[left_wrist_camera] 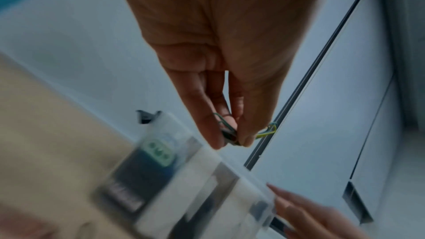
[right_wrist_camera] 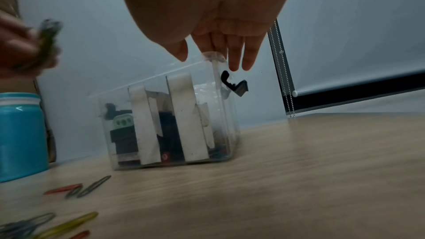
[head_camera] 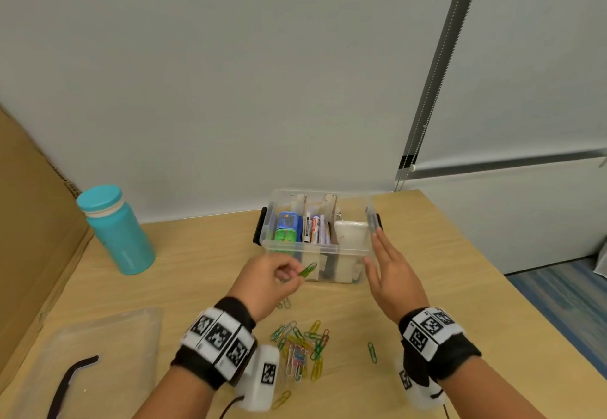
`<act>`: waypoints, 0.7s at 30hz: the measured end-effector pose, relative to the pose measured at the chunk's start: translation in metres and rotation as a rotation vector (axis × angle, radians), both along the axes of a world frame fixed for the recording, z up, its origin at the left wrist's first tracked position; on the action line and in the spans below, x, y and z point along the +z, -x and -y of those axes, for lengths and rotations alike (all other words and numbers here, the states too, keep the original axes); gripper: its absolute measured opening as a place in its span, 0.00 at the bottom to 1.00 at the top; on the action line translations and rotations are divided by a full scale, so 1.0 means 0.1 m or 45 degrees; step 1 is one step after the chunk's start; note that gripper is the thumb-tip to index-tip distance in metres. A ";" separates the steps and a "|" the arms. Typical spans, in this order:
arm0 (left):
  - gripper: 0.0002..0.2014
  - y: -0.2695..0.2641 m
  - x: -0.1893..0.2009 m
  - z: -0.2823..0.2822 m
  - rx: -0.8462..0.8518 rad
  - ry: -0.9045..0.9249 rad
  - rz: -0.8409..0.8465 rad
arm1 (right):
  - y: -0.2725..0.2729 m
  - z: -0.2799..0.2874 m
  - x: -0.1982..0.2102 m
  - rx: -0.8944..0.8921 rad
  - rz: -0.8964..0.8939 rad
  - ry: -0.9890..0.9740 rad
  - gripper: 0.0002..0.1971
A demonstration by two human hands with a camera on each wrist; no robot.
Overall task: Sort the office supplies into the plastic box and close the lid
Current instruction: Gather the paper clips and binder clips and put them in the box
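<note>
A clear plastic box [head_camera: 282, 245] with cardboard dividers stands open at the back of the table, with supplies in its compartments. My left hand [head_camera: 275, 275] pinches a few green and yellow paper clips [head_camera: 307, 269] just in front of the box's near wall; the left wrist view shows the paper clips [left_wrist_camera: 266, 133] between thumb and fingers. My right hand [head_camera: 382, 262] is flat with straight fingers against the box's right front corner [right_wrist_camera: 216, 57]. A pile of coloured paper clips [head_camera: 300, 348] lies on the table between my wrists.
A teal bottle [head_camera: 118, 230] stands at the left. The clear lid [head_camera: 98, 349] with a black latch lies at the front left. A cardboard sheet [head_camera: 29, 221] leans along the left side. One green clip [head_camera: 371, 352] lies apart by my right wrist.
</note>
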State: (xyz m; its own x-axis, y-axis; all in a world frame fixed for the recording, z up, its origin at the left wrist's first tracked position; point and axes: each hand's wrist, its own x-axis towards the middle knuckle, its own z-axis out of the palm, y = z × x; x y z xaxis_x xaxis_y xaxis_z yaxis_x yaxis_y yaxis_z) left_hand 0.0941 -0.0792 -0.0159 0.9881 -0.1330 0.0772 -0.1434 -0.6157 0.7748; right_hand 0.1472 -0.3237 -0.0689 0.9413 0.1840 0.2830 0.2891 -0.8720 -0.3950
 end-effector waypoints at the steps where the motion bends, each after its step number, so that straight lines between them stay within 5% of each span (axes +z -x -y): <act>1: 0.08 -0.11 0.09 0.11 -0.015 -0.008 0.025 | -0.01 0.01 -0.01 0.007 0.007 0.003 0.29; 7: 0.07 -0.84 0.35 0.75 0.052 -0.042 0.179 | -0.03 0.05 -0.07 0.047 0.053 0.089 0.33; 12: 0.11 -1.22 0.19 1.04 -0.086 -0.722 0.007 | -0.03 0.08 -0.07 0.060 0.083 0.114 0.34; 15: 0.15 -1.32 0.25 1.20 -0.160 -0.922 -0.192 | -0.04 0.09 -0.07 0.049 0.102 0.129 0.32; 18: 0.17 -1.33 0.25 1.22 -0.234 -0.909 -0.194 | -0.04 0.09 -0.06 0.054 0.092 0.149 0.32; 21: 0.15 -1.17 0.24 1.08 -0.198 -0.612 -0.026 | -0.03 0.10 -0.05 0.062 0.068 0.174 0.32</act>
